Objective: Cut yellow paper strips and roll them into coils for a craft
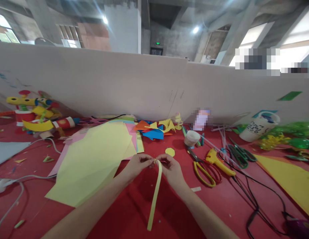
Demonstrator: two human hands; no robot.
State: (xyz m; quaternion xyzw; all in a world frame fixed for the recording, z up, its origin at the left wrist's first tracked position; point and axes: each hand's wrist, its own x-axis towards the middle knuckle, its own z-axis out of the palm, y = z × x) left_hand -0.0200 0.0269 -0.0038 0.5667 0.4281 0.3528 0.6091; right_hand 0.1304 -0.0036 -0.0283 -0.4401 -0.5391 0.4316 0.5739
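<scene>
Noted: left hand (137,164) and right hand (172,167) meet at the top end of the strip (155,196), fingertips pinched shut on it. Below them the strip hangs straight, so probably only its tip is worked. Scissors (206,172) right of strip, sheets (94,159) left.

No word can be read for certain. A white tub (259,127), lying tilted at the far right of the red table (134,212), bears dark printed letters on its side, too blurred to make out. Far off in the hall, a small green lit sign (157,43) glows above a dark doorway (156,51), its characters too small to tell.
</scene>
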